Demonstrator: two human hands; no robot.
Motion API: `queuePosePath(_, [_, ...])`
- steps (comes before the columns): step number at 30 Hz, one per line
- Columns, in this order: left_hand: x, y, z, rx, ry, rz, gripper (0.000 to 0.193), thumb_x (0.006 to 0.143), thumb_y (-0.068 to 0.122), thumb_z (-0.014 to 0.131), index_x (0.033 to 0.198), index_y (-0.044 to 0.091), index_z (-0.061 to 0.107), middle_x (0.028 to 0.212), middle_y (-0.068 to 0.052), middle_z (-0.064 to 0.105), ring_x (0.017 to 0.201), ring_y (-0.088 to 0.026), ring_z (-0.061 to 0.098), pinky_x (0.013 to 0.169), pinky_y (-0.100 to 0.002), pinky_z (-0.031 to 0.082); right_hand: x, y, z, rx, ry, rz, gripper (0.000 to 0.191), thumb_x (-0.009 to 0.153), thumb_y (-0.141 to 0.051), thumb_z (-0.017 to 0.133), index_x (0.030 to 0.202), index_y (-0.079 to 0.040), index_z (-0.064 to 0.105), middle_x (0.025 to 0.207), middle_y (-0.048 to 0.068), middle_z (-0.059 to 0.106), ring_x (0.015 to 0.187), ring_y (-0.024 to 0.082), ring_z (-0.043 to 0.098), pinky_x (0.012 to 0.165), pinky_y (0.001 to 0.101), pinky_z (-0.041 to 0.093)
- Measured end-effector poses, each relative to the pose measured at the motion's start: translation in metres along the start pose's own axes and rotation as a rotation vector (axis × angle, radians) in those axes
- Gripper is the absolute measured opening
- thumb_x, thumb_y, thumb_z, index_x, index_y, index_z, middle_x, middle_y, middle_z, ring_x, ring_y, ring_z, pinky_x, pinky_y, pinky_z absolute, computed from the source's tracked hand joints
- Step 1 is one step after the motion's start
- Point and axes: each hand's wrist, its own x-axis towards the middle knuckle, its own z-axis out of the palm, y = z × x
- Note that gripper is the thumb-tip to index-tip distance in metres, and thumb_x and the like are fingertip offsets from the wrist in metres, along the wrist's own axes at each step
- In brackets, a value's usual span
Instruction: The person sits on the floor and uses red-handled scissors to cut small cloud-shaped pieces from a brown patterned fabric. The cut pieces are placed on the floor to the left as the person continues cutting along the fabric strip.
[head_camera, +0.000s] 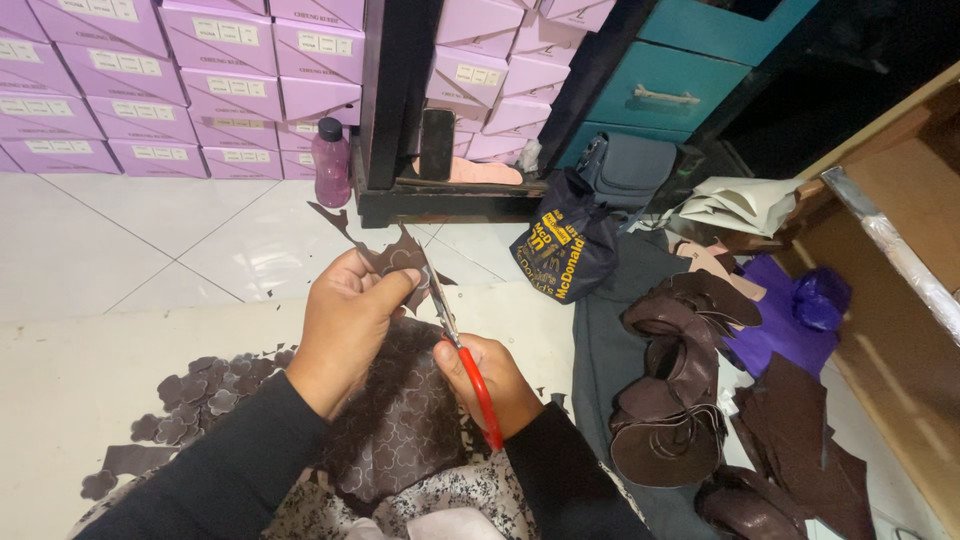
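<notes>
Red-handled scissors (468, 372); dark brown leather sheet (400, 410) with flower outlines; lilac boxes (150, 80).

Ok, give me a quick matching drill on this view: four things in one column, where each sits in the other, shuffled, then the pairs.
Things:
1. scissors
2. pink bottle
3. cut flower-shaped pieces
4. dark bag

Places:
A. on the floor by the black frame's left foot
B. in the right hand
C. heaped on the floor below the left hand
D. leaning at the black frame's right end

Pairs: 1-B, 2-A, 3-C, 4-D
</notes>
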Motion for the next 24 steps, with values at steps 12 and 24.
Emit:
queuePosePath(12, [0.011,-0.002,-0.015,0.049,-0.050,-0.047,0.010,0.087,0.002,0.069,0.096,0.001,0.066,0.084,-0.004,0.073,0.069,-0.008,0.066,0.062,-0.022,0.051,0.001,0.001,-0.004,-0.078,-0.040,-0.055,0.042,0.104,-0.042,0.056,0.079,-0.008,0.054,0.066,-0.009,0.041,0.060,0.003,0.036,0.052,0.0241,0.031])
queuePosePath(24, [0.008,0.007,-0.020,0.151,-0.074,-0.104,0.010,0.086,0.005,0.070,0.094,0.000,0.067,0.082,-0.004,0.073,0.070,-0.009,0.068,0.059,-0.022,0.048,-0.002,0.008,-0.006,-0.108,-0.078,-0.091,0.042,0.106,-0.039,0.056,0.081,-0.005,0.055,0.069,-0.008,0.043,0.064,0.003,0.037,0.055,0.0242,0.034])
